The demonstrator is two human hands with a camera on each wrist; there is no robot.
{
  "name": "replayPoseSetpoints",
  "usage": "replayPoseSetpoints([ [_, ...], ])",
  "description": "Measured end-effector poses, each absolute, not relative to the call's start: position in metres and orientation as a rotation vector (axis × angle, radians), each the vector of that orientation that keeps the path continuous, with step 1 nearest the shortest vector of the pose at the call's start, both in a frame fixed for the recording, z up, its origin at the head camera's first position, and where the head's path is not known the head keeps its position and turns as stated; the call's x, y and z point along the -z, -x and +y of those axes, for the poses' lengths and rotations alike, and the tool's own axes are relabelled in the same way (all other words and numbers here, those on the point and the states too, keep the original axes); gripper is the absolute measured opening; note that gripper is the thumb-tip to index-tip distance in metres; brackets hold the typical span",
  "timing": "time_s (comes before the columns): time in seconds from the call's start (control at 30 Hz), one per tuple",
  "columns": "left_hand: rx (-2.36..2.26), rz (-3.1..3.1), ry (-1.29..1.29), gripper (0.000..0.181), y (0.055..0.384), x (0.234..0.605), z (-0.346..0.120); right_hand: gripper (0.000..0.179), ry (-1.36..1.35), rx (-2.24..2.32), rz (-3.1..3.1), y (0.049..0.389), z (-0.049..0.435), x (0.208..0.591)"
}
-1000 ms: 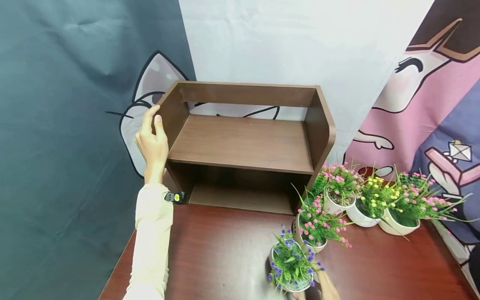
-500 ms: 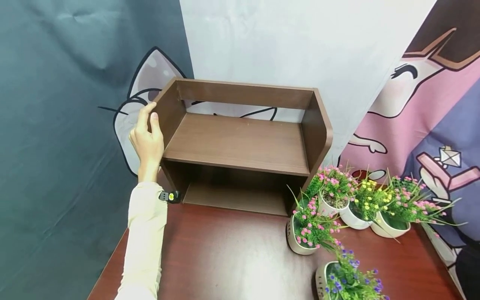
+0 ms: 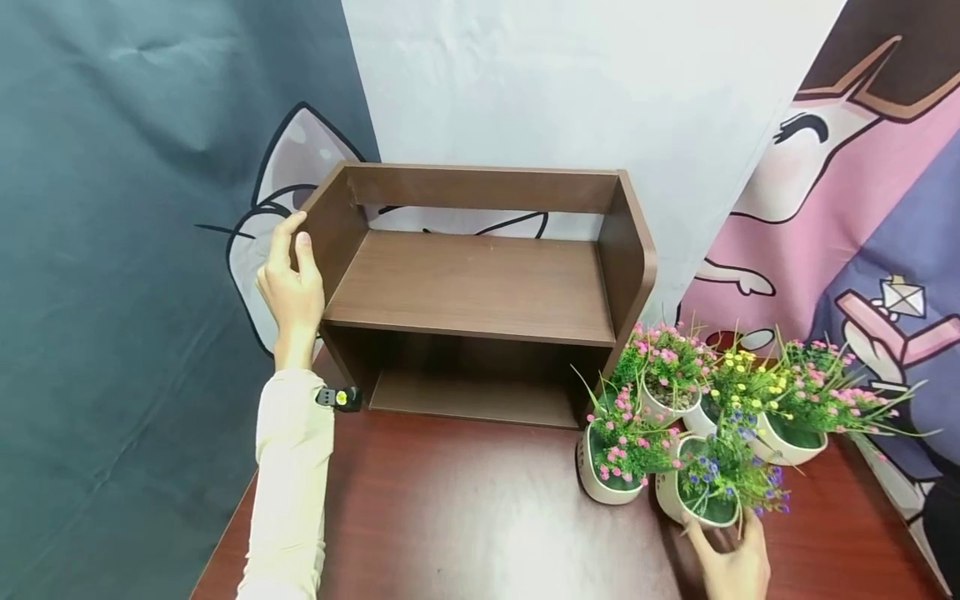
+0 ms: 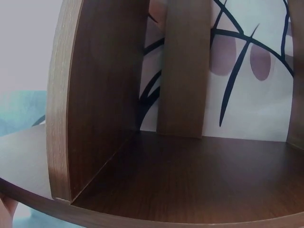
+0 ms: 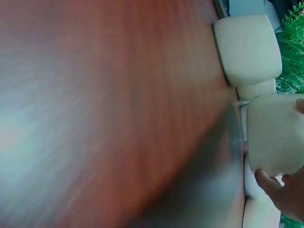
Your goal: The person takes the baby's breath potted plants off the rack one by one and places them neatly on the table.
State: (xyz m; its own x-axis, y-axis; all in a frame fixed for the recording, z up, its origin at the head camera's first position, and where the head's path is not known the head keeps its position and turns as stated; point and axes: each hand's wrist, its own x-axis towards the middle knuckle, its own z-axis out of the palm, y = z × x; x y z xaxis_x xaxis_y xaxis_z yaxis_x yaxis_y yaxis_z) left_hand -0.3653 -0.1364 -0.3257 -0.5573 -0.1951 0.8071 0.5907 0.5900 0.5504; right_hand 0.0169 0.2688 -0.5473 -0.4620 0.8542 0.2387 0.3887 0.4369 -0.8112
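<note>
A two-tier brown wooden shelf [image 3: 472, 279] stands at the back of the table. My left hand [image 3: 291, 292] touches its left side panel, fingers and thumb extended along the edge; only a bit of that hand shows in the left wrist view. My right hand [image 3: 738, 571] grips a white flowerpot [image 3: 669, 492] of purple-blue flowers from the near side. The right wrist view shows thumb and fingers at opposite ends of this pot [image 5: 275, 135]. It sits right beside another white flowerpot [image 3: 600, 483] with pink flowers, near the shelf's right front corner.
Behind the held pot stand more white pots: one with pink flowers [image 3: 669, 392], one with yellow flowers [image 3: 738, 383], and a pink-flowered one [image 3: 791, 442] at the right. The reddish-brown table [image 3: 450, 508] spreads before the shelf. Printed fabric [image 3: 487, 83] hangs behind.
My right hand has carried the blue-flowered pot from the front middle to the right, then back beside the pink-flowered pot. The left hand has stayed at the shelf's side panel.
</note>
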Motion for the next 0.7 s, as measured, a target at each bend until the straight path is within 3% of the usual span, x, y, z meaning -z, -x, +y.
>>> replayPoseSetpoints([
  [0.2, 1.085, -1.883, 0.306, 0.026, 0.366, 0.326, -0.134, 0.076, 0.972, -1.028, -2.236, 0.003, 0.273, 0.54],
  [0.53, 1.126, -1.855, 0.215, 0.025, 0.36, 0.324, -0.131, 0.081, 0.689, -0.817, -2.605, 0.012, 0.289, 0.534],
  [0.7, 1.086, -1.799, 0.196, 0.036, 0.34, 0.343, -0.12, 0.088, 0.712, -0.879, -2.598, 0.012, 0.29, 0.533],
])
